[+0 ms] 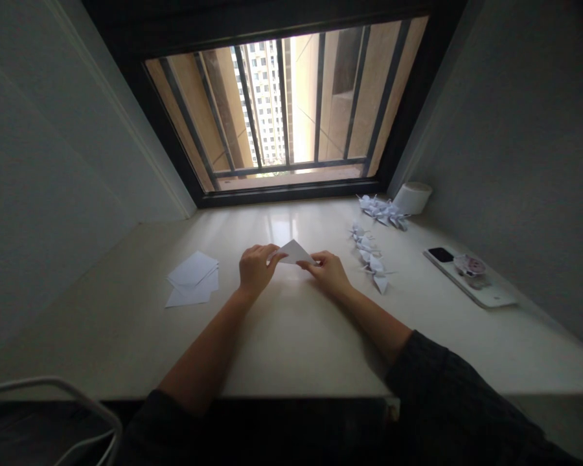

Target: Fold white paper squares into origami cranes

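A sheet of white paper folded into a triangle (pixel 294 251) is held up between my two hands, its point facing the window. My left hand (pixel 258 266) pinches the left corner between thumb and fingers. At the right corner, my right hand (pixel 328 272) grips it the same way. To the left lies a loose stack of white paper sheets (pixel 193 275). On the right, several folded paper cranes (pixel 369 254) stand in a row, with another cluster of paper cranes (pixel 381 212) farther back.
A white roll or cup (pixel 412 197) lies by the back right corner. Along the right wall is a white phone (pixel 471 278) with a round grip on it. White cables (pixel 53 383) curve past the sill's front edge at lower left. A barred window (pixel 291 110) is behind the white sill (pixel 282 349).
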`<state>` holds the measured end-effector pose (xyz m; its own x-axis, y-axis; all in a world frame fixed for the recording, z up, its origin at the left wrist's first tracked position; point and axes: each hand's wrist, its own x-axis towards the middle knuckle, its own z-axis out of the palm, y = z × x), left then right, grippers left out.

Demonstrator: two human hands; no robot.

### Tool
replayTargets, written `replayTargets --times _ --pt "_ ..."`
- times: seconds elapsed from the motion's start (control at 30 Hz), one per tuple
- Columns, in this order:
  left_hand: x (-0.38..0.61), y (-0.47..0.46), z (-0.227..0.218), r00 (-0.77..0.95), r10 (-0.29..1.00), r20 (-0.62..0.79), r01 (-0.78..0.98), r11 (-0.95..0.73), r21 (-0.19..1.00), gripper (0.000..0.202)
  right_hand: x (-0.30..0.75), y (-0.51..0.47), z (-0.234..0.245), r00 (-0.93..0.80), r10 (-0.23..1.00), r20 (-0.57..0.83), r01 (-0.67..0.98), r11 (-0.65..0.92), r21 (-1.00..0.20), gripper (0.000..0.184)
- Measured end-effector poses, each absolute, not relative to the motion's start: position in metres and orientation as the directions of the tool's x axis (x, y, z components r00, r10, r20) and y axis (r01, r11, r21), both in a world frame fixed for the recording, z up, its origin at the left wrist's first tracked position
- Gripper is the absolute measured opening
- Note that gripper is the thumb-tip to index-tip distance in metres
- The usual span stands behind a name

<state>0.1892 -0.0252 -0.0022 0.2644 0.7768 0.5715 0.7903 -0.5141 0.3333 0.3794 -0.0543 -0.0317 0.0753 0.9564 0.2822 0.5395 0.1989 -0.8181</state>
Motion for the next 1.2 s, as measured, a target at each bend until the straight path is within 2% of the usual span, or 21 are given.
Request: replayTargets --times 0.1,0.2,0.27,0.33,0.47,0.67,0.83,1.2 --pt "0.19 -0.023 -0.004 0.124 0.815 0.565 0.694 -0.479 0.537 0.042 0.38 -0.055 -0.028 0.124 0.976 0.179 0.369 0.122 -0.922 0.039" --pt "0.192 -0.018 -0.011 0.049 0.888 0.457 0.493 -0.42 0.762 0.056 0.38 -0.056 -0.024 0.186 0.974 0.132 0.191 0.096 -0.977 0.04" --pt "0.194 -0.015 -0.016 0.1 0.933 0.347 0.354 -0.359 0.864 0.045 0.38 -0.056 -0.024 0.194 0.974 0.116 0.11 0.096 -0.989 0.039" --pt "0.197 -0.014 -0.02 0.203 0.939 0.278 0.249 -0.324 0.913 0.034 0.378 -0.055 -0.026 0.175 0.979 0.107 0.051 0.1 -0.994 0.038" --pt "0.201 -0.018 -0.02 0.289 0.937 0.199 0.159 -0.252 0.955 0.029 0.371 -0.055 -0.03 0.109 0.991 0.084 -0.004 0.085 -0.996 0.038" --pt "0.203 -0.025 -0.014 0.233 0.96 0.154 0.086 -0.178 0.98 0.028 0.365 -0.06 -0.026 0.049 0.997 0.055 0.061 0.052 -0.997 0.039" --pt "0.205 -0.026 -0.012 0.142 0.983 0.115 0.035 -0.121 0.992 0.027 0.364 -0.061 -0.026 0.017 1.0 0.008 0.059 0.007 -0.998 0.042" --pt "0.189 -0.007 -0.014 -0.144 0.989 0.043 -0.045 -0.05 0.998 0.037 0.362 -0.06 -0.027 -0.038 0.999 0.007 0.056 0.01 -0.998 0.038"
